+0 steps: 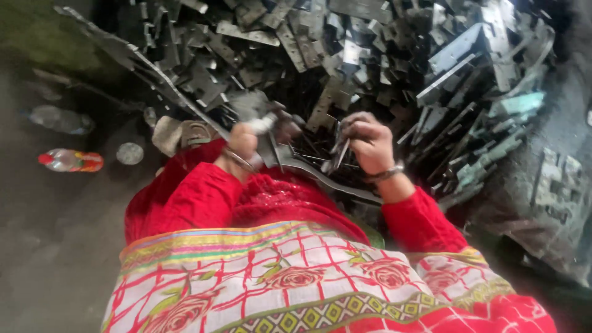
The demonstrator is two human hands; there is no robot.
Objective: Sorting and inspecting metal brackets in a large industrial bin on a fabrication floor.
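On dirty floor [37, 246], scrap-metal heap [382, 55], both hands gripping pcs

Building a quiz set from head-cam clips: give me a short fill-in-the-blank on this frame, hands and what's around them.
1. Both hands work at the edge of a heap of flat grey ____ pieces.
2. The right hand wears a bracelet on its ____.
3. The person's sleeves are ____.
4. A plastic ____ with a red cap lies on the floor beyond the left hand.

Missing words: metal; wrist; red; bottle

2 hands [243, 145], 1 bottle [71, 160], countless metal pcs [345, 49]
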